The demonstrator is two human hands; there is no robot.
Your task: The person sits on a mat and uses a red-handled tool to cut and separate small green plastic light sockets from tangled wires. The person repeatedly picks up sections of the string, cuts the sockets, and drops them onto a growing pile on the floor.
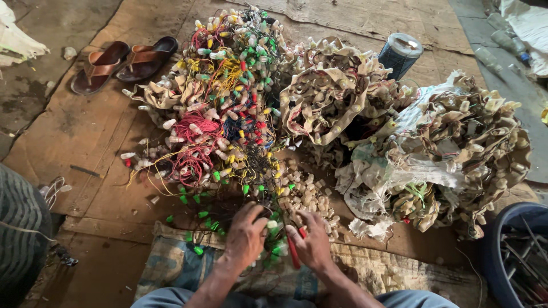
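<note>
Head view, looking down at a floor covered in cardboard sheets. Left hand [246,232], low centre of frame, is curled closed on a bunch of wired bulb holders [275,246] with green and white caps; the bunch sits between the two hands, just below the big heap. Right hand [311,244], just right of the left, is wrapped around a red-handled tool [293,252]; the handle's long axis runs nearly vertical in the frame, the butt end pointing to the lower edge and the working end pointing up toward the bunch, its tip hidden by fingers and wire. Above the hands: one multicoloured tangle of wire and bulb holders [228,97], red, yellow and green, at centre left; one beige tangle [325,94] at centre; one tangle mixed with torn white sacking [451,148] at right. A patch of loose beige holders [305,191] lies on the floor, too many to count. Two brown sandals [123,63] lie at upper left, side by side. One dark cylinder with a pale top [399,52] stands at upper right. One blue tub [514,254] is at lower right. A woven sack [182,262] lies under the forearms.
</note>
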